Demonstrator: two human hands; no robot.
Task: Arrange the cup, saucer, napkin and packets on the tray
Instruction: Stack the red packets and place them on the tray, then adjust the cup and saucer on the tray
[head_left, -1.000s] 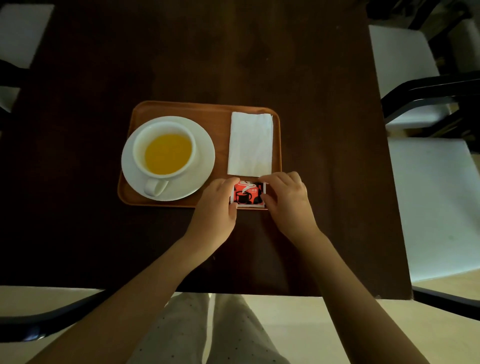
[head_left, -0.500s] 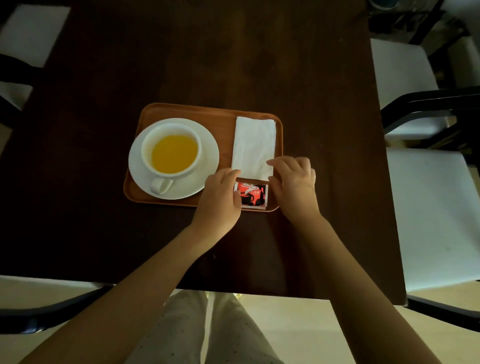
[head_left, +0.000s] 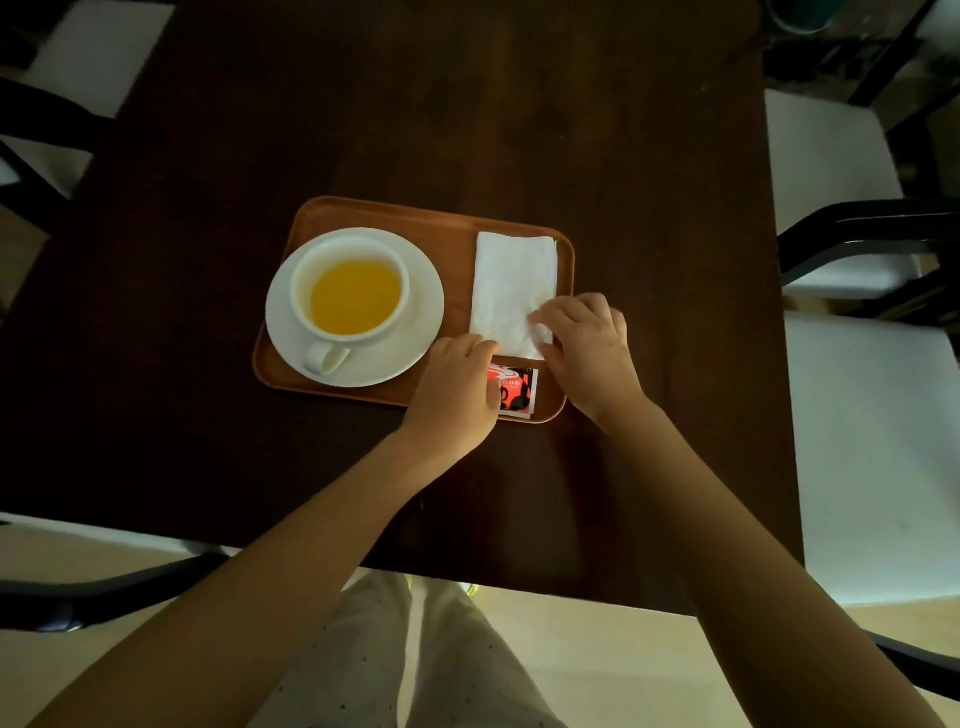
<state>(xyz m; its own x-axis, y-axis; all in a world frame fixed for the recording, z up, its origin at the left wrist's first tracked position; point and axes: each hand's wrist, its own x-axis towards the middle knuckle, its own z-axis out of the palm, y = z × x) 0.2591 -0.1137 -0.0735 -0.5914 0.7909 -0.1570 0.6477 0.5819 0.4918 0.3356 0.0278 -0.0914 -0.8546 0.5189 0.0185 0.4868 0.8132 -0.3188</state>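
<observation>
Two hands work at the lower right corner of the tray (head_left: 363, 218), just right of frame centre. My right hand (head_left: 589, 353) has its fingertips pressed on the near corner of the white napkin (head_left: 511, 286), fingers curled; I cannot tell if it pinches. My left hand (head_left: 457, 395) lies loosely curled over the left part of the red packet (head_left: 517, 392), gripping nothing I can see. Left of them, the cup (head_left: 350, 291) of yellow liquid sits on its saucer (head_left: 415, 332), all on the dark table (head_left: 467, 104).

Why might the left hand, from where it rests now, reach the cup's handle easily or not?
Probably easily: the left hand lies on the tray's near edge beside the saucer, and the cup's handle points toward the person with nothing between them.
</observation>
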